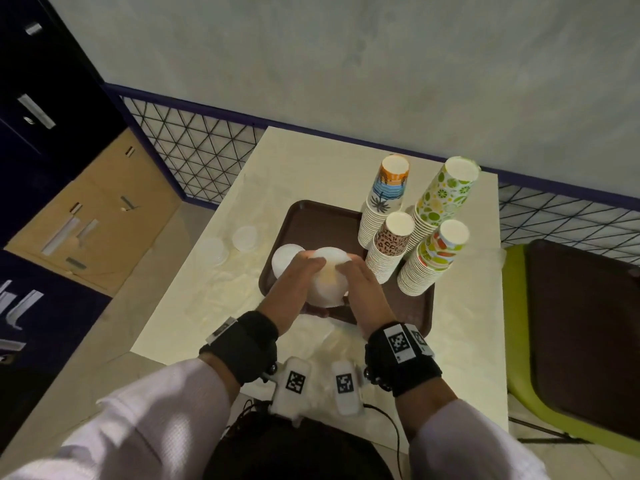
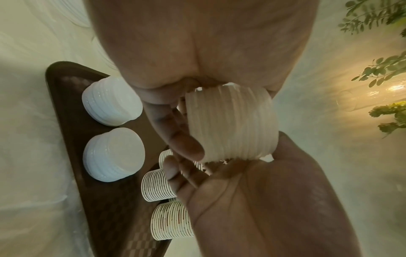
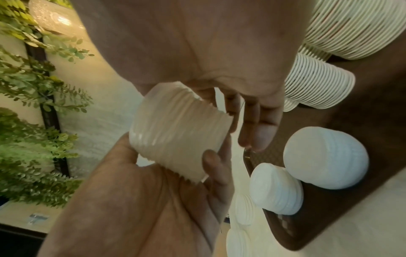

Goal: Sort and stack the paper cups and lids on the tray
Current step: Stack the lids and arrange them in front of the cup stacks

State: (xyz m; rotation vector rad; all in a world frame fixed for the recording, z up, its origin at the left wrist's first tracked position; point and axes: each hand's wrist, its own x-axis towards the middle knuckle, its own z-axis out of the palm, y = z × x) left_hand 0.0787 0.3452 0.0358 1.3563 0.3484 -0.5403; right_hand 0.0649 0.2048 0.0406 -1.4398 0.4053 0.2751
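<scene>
Both hands hold one stack of white lids (image 1: 329,284) on its side, just above the near part of the brown tray (image 1: 322,216). My left hand (image 1: 304,268) cups the stack from the left, its thumb and fingers (image 2: 186,144) wrapped round the rims. My right hand (image 1: 353,275) closes on it from the right; its fingers (image 3: 255,132) reach past the lid stack (image 3: 175,133). Two more lid stacks (image 2: 112,102) (image 2: 114,154) stand on the tray's left side. Several stacks of upturned patterned paper cups (image 1: 388,251) fill its right side.
Two low piles of clear lids (image 1: 246,238) (image 1: 214,251) lie on the cream table left of the tray. A green chair (image 1: 571,341) stands at the right. A wire-mesh rail (image 1: 194,150) runs behind the table, with dark cabinets and a cardboard box at the left.
</scene>
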